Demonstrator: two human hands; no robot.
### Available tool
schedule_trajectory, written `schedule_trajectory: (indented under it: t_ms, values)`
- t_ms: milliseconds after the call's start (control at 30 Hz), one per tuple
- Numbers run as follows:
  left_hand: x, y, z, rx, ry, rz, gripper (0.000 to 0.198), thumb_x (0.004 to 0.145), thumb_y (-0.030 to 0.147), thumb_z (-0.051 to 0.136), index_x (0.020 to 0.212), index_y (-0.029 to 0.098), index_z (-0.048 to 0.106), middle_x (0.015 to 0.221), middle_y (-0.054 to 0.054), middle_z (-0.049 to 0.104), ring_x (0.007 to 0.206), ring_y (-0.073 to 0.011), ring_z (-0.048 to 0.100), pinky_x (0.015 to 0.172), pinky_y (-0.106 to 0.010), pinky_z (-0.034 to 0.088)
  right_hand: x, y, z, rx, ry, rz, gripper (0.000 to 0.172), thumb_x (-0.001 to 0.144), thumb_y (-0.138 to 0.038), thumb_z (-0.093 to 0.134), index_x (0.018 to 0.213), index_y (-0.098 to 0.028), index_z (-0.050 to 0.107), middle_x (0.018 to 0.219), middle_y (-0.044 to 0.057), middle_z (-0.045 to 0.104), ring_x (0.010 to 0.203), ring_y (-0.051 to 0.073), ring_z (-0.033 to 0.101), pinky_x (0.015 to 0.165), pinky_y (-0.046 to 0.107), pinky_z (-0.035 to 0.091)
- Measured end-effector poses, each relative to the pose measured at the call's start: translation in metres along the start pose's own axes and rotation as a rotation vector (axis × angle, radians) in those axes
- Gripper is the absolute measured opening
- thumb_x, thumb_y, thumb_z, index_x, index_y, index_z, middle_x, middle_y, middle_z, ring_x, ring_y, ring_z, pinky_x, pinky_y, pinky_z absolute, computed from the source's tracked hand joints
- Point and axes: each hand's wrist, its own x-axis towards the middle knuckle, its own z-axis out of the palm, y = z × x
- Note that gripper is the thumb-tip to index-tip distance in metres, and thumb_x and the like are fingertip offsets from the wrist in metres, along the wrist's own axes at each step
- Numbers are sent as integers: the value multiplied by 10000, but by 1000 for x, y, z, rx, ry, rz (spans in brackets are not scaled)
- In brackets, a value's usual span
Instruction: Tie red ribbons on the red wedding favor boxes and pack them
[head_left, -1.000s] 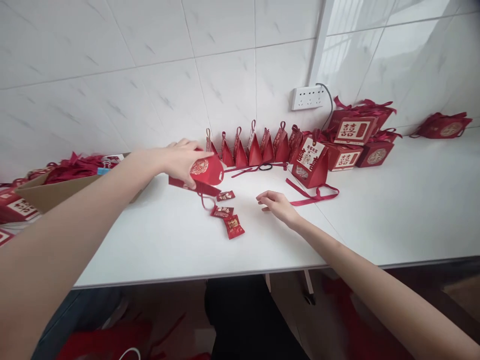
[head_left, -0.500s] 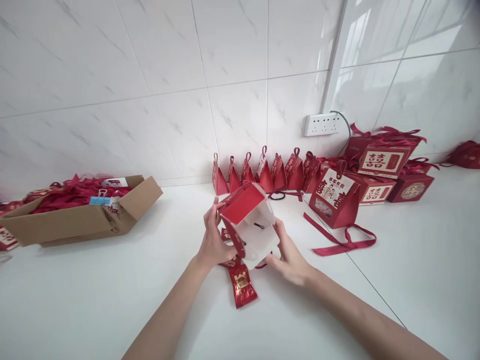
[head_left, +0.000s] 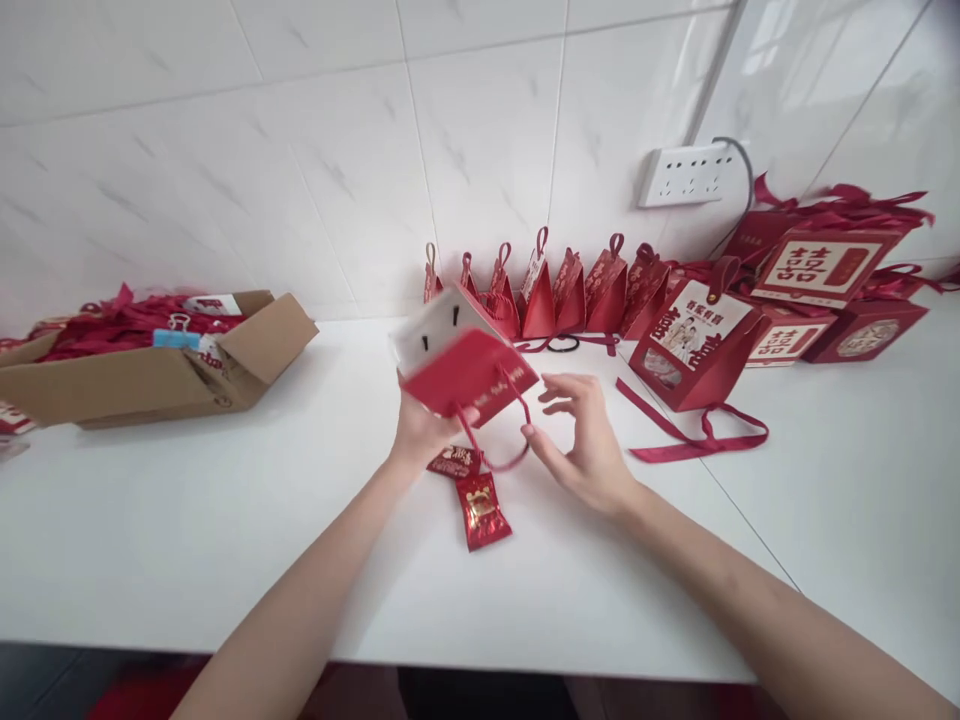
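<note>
My left hand [head_left: 429, 425] grips a red paper gift box [head_left: 469, 385] with a white inside and a looped cord handle [head_left: 510, 465]. The box is tilted, its open top facing away to the upper left, and it is blurred by motion. Beside the box my right hand [head_left: 581, 440] is open, fingers apart, with the thumb tip close to the cord; whether they touch I cannot tell. Under the box on the table lie a shiny red candy packet [head_left: 482, 510] and a dark red printed packet [head_left: 454, 460], partly covered by the hand and box.
A cardboard box [head_left: 165, 385] full of red ribbons stands left. Several small red boxes [head_left: 570, 295] line the wall. At right are a larger triangular gift box [head_left: 694, 345], a loose ribbon [head_left: 705, 440], stacked red boxes [head_left: 825, 265] and a power strip [head_left: 686, 175].
The gift box has turned, so its cord handle now faces me and its opening points to the upper left. My right hand has let go of it. The view has shifted downward.
</note>
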Motion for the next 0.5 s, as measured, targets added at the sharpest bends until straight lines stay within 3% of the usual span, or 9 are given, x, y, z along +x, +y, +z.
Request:
schedule_trajectory:
  t_ms: [133,267,367,433,500]
  values:
    - [8,14,8,-345,66,-175,553,646,662,609,1013,249,599,1108,-79,625,1153,-269,528,948,-395,467,1,6,2,-83,23,-4,445,820,-262,571,1212,-246,360,1172,126,373,1080,251,450,777,430,537]
    - [17,29,-3,-668,250,-287,590,709,712,441,1003,225,598,1076,-114,612,1100,-271,556,886,-419,507,1,10,-1,-107,-36,63,355,850,-284,528,1180,-228,411,1188,134,397,1097,246,472,821,436,522]
    - [24,33,-16,-764,389,-250,607,702,709,426,988,198,587,1011,-121,602,1061,-253,569,864,-374,519,0,3,-3,-65,-326,41,356,856,-343,532,1178,-206,468,1198,139,448,1128,246,491,920,446,470]
    - [27,33,-23,-793,440,-243,611,695,707,433,981,188,579,990,-121,594,1055,-245,568,855,-354,522,-2,-7,0,3,-626,-26,530,781,-426,627,1231,-191,476,1288,158,425,1191,273,463,960,440,444]
    - [29,32,-26,-797,464,-246,599,693,699,444,975,187,575,982,-119,590,1051,-242,567,850,-348,521,-8,-17,6,31,-824,-77,640,711,-458,692,1252,-179,496,1349,167,411,1221,307,442,976,455,425]
